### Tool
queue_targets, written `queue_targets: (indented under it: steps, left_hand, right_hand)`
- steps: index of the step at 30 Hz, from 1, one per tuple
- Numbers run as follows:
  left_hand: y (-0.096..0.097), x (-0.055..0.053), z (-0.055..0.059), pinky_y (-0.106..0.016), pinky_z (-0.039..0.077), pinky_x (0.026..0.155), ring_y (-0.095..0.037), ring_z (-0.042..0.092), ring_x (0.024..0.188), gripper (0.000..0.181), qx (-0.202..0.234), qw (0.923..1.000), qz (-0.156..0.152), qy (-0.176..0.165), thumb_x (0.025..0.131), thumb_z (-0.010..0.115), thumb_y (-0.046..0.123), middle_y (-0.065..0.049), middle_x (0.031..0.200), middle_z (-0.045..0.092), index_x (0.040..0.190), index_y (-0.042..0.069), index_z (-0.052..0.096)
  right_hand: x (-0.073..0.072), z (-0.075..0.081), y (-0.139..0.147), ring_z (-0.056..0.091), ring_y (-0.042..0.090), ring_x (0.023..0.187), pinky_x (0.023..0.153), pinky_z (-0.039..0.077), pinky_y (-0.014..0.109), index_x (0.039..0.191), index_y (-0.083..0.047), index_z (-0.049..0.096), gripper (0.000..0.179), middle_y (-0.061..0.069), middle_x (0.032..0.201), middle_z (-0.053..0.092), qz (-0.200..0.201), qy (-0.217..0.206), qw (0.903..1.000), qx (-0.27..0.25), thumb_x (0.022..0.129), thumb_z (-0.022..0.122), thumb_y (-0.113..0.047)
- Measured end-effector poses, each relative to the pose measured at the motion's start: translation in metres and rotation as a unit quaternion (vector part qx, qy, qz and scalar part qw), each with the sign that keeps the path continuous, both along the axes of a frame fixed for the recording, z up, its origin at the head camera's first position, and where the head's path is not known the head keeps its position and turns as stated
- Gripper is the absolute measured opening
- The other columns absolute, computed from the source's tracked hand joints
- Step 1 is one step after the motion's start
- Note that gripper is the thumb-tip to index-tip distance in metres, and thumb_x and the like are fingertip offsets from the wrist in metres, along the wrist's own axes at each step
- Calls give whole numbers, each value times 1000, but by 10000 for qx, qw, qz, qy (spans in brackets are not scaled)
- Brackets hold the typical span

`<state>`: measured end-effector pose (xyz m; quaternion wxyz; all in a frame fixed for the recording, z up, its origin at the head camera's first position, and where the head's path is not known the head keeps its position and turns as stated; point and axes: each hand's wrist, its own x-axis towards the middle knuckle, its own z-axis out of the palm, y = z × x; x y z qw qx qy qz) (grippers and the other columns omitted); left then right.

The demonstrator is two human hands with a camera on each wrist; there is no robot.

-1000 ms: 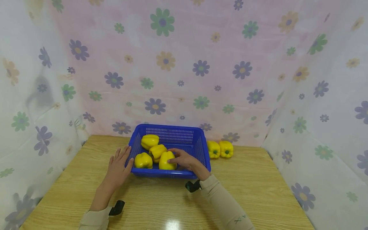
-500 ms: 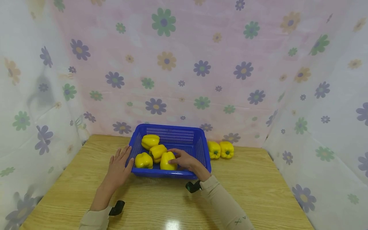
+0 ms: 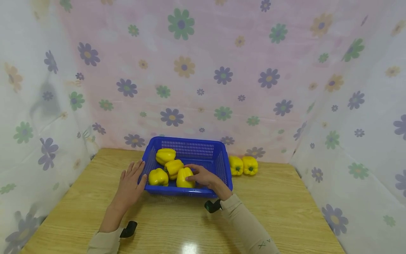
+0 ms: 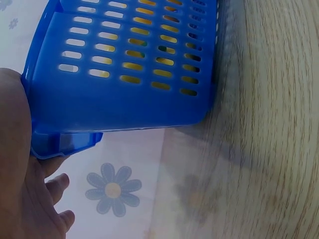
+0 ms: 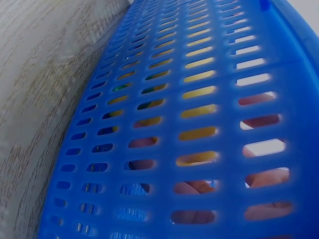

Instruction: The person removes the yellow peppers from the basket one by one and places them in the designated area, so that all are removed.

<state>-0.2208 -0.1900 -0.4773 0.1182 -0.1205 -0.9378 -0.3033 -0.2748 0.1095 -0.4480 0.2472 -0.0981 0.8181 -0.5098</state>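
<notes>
A blue plastic basket [image 3: 187,192] with slotted walls stands on the wooden table. Inside its left half lie several yellow bell peppers, among them a back one [image 3: 165,156], a middle one [image 3: 173,168] and a front-left one [image 3: 158,177]. My right hand [image 3: 206,177] reaches over the front rim and holds the front-right yellow bell pepper [image 3: 185,177], thumb on its near side. Through the wall slots in the right wrist view, parts of the fingers [image 5: 269,178] show. My left hand [image 3: 129,185] rests against the basket's left rim, fingers extended and thumb near the front corner.
Two more yellow bell peppers, one at the basket's side [image 3: 236,165] and one farther right [image 3: 250,165], sit on the table [image 3: 272,208]. A flowered curtain [image 3: 203,70] encloses the back and both sides.
</notes>
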Motion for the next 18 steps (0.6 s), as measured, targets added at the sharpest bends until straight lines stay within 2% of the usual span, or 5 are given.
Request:
queue_targets:
  steps: [11,18]
  left_hand:
    - [0,-3,-2,-75,10,115,-50,16,152,56,-75,9998,29,167,108,45,22,-22,163,32,157,-2,34]
    - [0,-2,-2,-75,9,116,-50,17,152,56,-121,9998,52,146,108,45,23,-22,163,32,157,-2,34]
  right_hand:
    - [-2,-3,1,58,34,118,92,55,56,153,-19,47,61,25,143,52,101,67,9999,88,96,69,-17]
    - [-3,-6,2,58,35,119,92,55,56,153,-18,47,61,25,143,52,115,200,9997,56,96,70,-16]
